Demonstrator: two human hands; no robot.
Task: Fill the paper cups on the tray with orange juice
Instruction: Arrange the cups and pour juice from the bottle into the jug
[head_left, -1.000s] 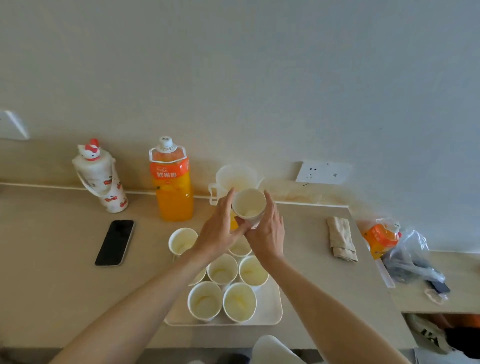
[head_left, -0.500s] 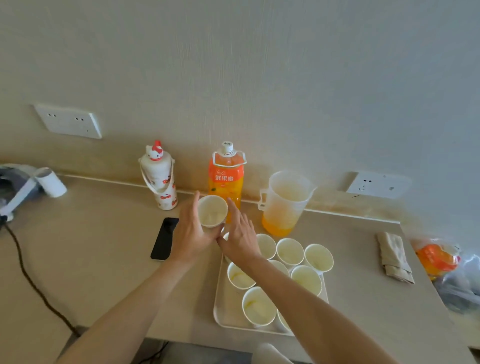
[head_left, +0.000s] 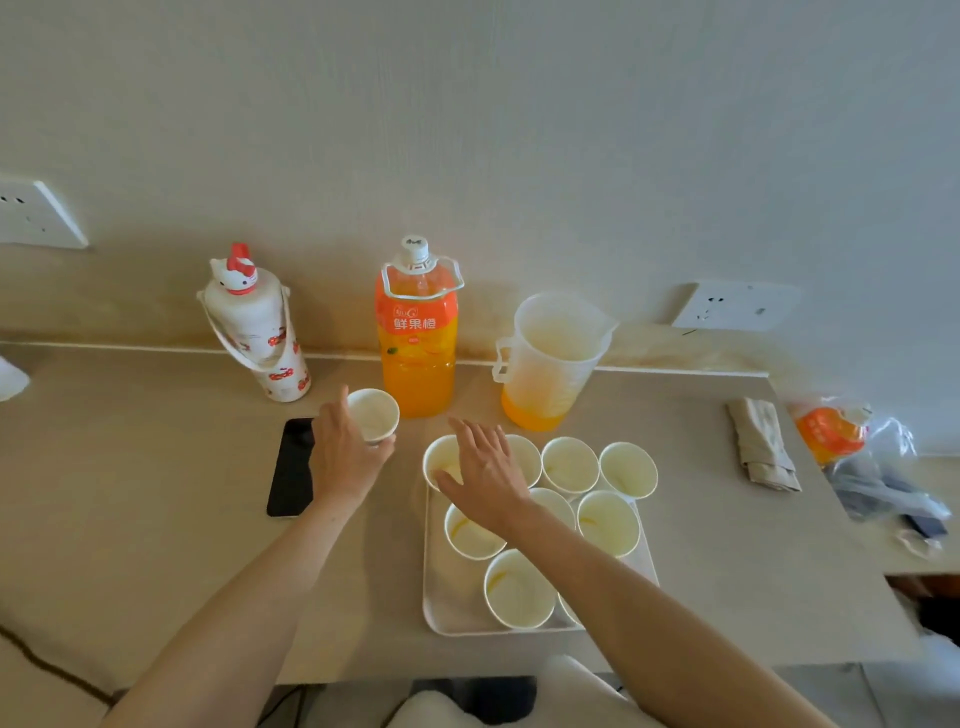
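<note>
Left hand (head_left: 343, 457) is gripping a small white paper cup (head_left: 373, 415) beside the tall orange juice bottle (head_left: 418, 338), off the white rectangular plastic tray (head_left: 440, 587), probably for separate filling; right hand (head_left: 485, 475) is hovering, fingers spread and empty, over the tray's other cups (head_left: 569, 462).

Reaching forward from the lower edge with the bare left forearm (head_left: 244, 603) and bare right forearm (head_left: 628, 587), angled toward each other. Gripping a small white paper cup (head_left: 372, 415) in the left hand (head_left: 345, 457) (fingers curled about its lower wall). Holding the right hand (head_left: 485, 475) palm down, fingers straight and spread, gripping nothing.
</note>
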